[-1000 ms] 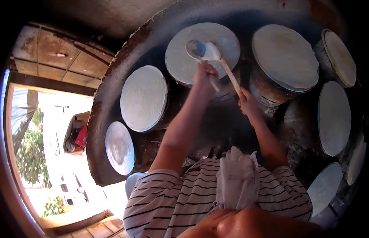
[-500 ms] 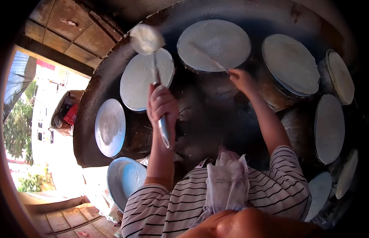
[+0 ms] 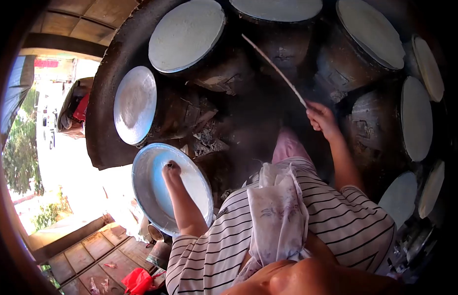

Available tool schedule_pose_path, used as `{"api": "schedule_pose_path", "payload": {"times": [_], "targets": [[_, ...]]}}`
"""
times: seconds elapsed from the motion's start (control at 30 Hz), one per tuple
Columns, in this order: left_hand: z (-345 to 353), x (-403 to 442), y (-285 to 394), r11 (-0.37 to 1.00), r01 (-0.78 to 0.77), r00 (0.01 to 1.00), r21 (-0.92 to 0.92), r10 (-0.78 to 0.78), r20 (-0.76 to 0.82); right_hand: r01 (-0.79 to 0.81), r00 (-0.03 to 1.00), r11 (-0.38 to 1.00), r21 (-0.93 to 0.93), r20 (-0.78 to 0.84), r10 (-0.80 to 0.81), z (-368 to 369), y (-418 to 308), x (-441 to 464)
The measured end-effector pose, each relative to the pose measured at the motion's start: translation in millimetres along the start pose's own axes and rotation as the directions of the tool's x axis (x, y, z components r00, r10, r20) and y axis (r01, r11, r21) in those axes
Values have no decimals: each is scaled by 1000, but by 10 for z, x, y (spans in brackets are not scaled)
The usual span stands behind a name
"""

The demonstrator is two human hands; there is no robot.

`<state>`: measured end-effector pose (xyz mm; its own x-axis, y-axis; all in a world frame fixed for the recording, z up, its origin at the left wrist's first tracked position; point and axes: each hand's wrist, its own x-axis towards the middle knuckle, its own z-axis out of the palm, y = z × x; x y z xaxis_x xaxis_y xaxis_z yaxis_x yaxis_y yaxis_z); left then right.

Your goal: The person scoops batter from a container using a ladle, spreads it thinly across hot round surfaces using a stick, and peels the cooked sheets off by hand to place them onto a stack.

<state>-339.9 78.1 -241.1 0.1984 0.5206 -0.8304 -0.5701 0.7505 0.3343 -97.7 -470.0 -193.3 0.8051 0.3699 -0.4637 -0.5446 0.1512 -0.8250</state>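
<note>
My left hand (image 3: 171,171) is a closed fist inside the wide blue-and-white basin (image 3: 140,199). The ladle it held a moment ago is almost entirely hidden by the hand; a small dark end appears to show at the fist. My right hand (image 3: 321,119) grips the end of a thin wooden stick (image 3: 274,67), which points up and left over the dark middle space. The closest round plate to my left hand is a bare, shiny one (image 3: 135,104). Beyond it is a plate coated with pale batter (image 3: 187,37).
More round plates on drum-like stoves curve around me, such as the coated top-right plate (image 3: 370,33) and the right-hand plate (image 3: 416,119). A dark curved wall (image 3: 102,123) runs behind them. A red plastic bag (image 3: 138,281) lies on the tiled floor (image 3: 91,255).
My left hand has swung down from the coated plates into the basin with the ladle. My right hand has drawn the stick off the top plate, and the view has tilted lower.
</note>
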Motion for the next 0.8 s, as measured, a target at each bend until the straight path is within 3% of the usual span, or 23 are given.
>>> {"api": "schedule_pose_path", "payload": {"times": [0.07, 0.13, 0.17, 0.2, 0.27, 0.33, 0.37, 0.4, 0.43, 0.47, 0.5, 0.57, 0.6, 0.67, 0.73, 0.8], "targets": [[-30, 169, -382, 948, -111, 965, 297, 174, -196, 73, 995, 997, 14, -75, -71, -124, -202, -104], [189, -466, -813, 596, -111, 872, 795, 443, -210, 130, 969, 991, -38, -206, -135, -296, -462, -316], [-217, 203, -571, -69, -351, 699, 934, 645, 310, 141, 952, 989, -44, -270, -148, -410, -611, -411], [168, -610, -1062, -445, -197, 438, 873, 757, 485, 204, 911, 973, -104, -344, -228, -547, -674, -472], [411, -674, -1601, -680, -535, 173, 501, 493, 853, 246, 880, 956, -162, -376, -290, -843, -920, -469], [839, -607, -2524, -564, -752, 411, 340, 2, 912, 307, 831, 943, -131, -446, -333, -955, -1200, -299], [924, -550, -3217, -369, -898, 288, 239, -82, 954, 346, 796, 931, -113, -491, -355, -993, -1309, -196], [962, -264, -3796, -153, -824, 567, 546, -212, 796, 368, 792, 926, -82, -494, -359, -1021, -1371, -132], [1008, -44, -4394, -12, -742, 640, 670, -311, 703, 390, 787, 919, -58, -497, -366, -1067, -1431, -52], [1068, 564, -4875, -392, -792, 610, 467, -520, 598, 413, 783, 910, -38, -496, -376, -1167, -1488, 53], [1195, 666, -5304, -622, -777, 472, -98, -679, 562, 402, 778, 913, -69, -501, -380, -1236, -1480, 69], [1390, 918, -6012, -538, -503, 335, -676, -843, 421, 354, 733, 935, -33, -610, -299, -1359, -1432, -4], [1368, 1079, -6189, -508, -497, 297, -704, -861, 412, 346, 699, 937, -39, -656, -286, -1421, -1335, -72], [1301, 1455, -6587, -592, -560, 373, -579, -805, 462, 349, 662, 936, -38, -697, -275, -1624, -1168, -198], [1183, 2010, -6925, -772, -589, 609, -240, -619, 496, 375, 660, 927, -6, -700, -272, -1767, -1040, -285], [1238, 1774, -6853, -759, -647, 557, -75, -538, 633, 316, 580, 949, 6, -793, -188, -1806, -1022, -251]]}}
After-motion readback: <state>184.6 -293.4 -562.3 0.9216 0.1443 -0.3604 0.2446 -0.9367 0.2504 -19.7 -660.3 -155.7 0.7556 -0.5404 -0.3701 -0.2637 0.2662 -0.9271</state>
